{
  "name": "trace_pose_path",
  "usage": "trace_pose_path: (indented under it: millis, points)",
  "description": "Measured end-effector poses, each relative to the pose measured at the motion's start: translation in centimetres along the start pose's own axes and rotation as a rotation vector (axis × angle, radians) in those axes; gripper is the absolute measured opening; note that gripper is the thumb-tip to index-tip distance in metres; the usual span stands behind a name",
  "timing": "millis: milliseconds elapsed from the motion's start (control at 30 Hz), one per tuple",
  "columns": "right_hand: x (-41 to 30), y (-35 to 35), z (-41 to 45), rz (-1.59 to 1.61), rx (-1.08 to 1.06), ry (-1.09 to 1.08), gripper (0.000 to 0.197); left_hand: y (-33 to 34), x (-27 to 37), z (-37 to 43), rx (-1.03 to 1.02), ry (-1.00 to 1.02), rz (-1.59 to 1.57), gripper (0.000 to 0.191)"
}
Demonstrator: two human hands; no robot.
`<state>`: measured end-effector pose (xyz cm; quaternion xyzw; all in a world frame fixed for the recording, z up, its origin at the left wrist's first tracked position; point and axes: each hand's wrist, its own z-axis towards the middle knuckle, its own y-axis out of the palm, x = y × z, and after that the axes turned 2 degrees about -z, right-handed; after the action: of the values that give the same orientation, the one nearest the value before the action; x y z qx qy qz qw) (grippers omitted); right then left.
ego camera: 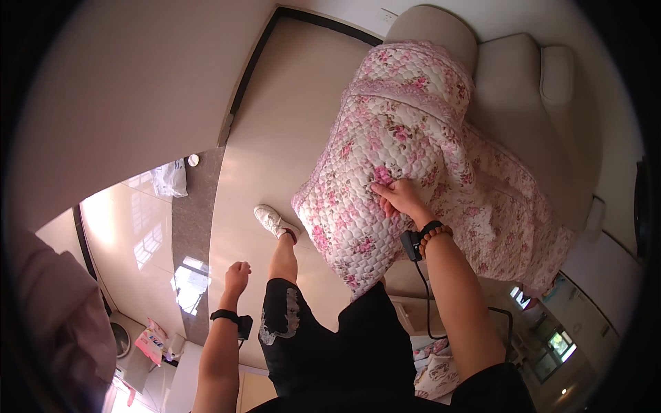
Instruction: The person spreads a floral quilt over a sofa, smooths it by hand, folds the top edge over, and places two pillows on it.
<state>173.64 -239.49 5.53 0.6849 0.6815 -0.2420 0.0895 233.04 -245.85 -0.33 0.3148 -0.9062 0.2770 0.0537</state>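
Observation:
A quilted bedspread (pixel 361 155) with pink roses on white and a scalloped, lace-like edge drapes across the sofa and down its front. My right hand (pixel 400 197) is over the middle of this quilt, thumb stretched out and fingers curled under. Whether it pinches the fabric or only rests against it, I cannot tell. The quilt's near corner hangs by my right knee. Away from the quilt, my left hand (pixel 238 278) hangs above the floor with its fingers curled in and nothing visible in it.
The beige sofa (pixel 511 77) stands along the wall at upper right. A clear plastic bag (pixel 170 178) and a small round white object (pixel 193 160) lie on the floor at left. A cable (pixel 426 289) hangs from my right wrist device. Patterned fabric (pixel 439 374) lies at lower right.

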Motion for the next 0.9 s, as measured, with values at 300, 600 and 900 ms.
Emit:
trace_pose_path:
  millis: [300,600,900]
  points:
    - [-1.9,-3.5,0.6,-0.015,0.000,0.018,0.057,-6.8,26.1,10.2,-0.222,0.177,0.072,0.030]
    - [-0.8,-6.2,1.3,0.026,-0.143,0.040,0.052,12.5,63.1,11.1,-0.214,1.038,0.791,0.043]
    - [0.1,-8.8,2.0,0.094,0.075,0.067,0.054,31.2,85.5,3.4,-0.129,1.653,0.938,0.053]
